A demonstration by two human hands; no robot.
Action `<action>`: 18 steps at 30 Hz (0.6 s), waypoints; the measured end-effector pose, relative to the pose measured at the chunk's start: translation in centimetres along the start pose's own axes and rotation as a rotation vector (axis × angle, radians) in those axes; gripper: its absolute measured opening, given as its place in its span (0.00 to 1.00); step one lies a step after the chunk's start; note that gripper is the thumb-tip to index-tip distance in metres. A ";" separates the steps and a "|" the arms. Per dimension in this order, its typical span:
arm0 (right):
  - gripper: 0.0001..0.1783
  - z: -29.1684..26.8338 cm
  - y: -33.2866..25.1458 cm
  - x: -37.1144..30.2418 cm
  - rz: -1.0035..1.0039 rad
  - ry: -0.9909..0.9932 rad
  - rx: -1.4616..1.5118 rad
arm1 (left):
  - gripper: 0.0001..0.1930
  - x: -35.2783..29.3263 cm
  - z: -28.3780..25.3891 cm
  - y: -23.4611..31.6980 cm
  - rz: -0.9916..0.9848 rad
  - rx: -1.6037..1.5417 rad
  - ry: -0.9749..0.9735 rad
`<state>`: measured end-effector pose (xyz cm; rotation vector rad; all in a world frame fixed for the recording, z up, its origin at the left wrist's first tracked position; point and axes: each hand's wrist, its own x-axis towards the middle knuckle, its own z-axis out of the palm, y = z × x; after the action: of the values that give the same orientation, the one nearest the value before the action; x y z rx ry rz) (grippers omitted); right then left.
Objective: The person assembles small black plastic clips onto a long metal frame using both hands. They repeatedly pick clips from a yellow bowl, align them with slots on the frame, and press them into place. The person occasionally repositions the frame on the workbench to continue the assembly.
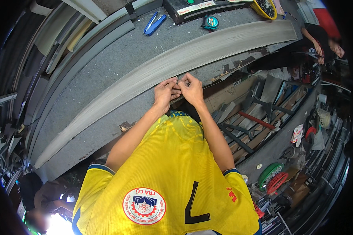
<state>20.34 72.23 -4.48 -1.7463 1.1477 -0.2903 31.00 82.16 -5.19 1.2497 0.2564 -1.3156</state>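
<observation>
A long, flat grey strip with fine lengthwise ridges, perhaps folded pleated mesh (157, 67), lies along the grey-topped workbench (117, 64). At its near edge, around the middle, my left hand (166, 93) and my right hand (191, 90) meet with fingertips almost touching. Both are closed in a pinch. A tiny pale bit shows by the fingertips, but what they hold is too small and covered to name. Another thin pale thread end (162, 48) sticks up at the strip's far edge.
Beyond the strip lie blue-handled snips (155, 25), a teal tape measure (210, 22) and a yellow basket (265, 8) of small parts. Metal profiles (55, 43) line the left. Offcuts fill a rack (259, 113) at right. Two other people (317, 43) (53, 196) are nearby.
</observation>
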 end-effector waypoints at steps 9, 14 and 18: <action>0.11 -0.2 0.2 0.0 -0.008 -0.028 0.045 | 0.14 -0.2 0.1 0.2 0.009 0.002 0.003; 0.11 -0.3 0.4 0.2 -0.020 -0.049 0.022 | 0.15 -0.3 0.1 0.2 0.010 0.011 0.002; 0.11 -0.2 0.5 0.4 -0.018 -0.051 0.011 | 0.16 -0.1 -0.1 0.1 0.012 0.015 -0.013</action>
<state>20.11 71.77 -4.92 -1.7457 1.0916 -0.2611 31.06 82.25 -5.06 1.2532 0.2296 -1.3177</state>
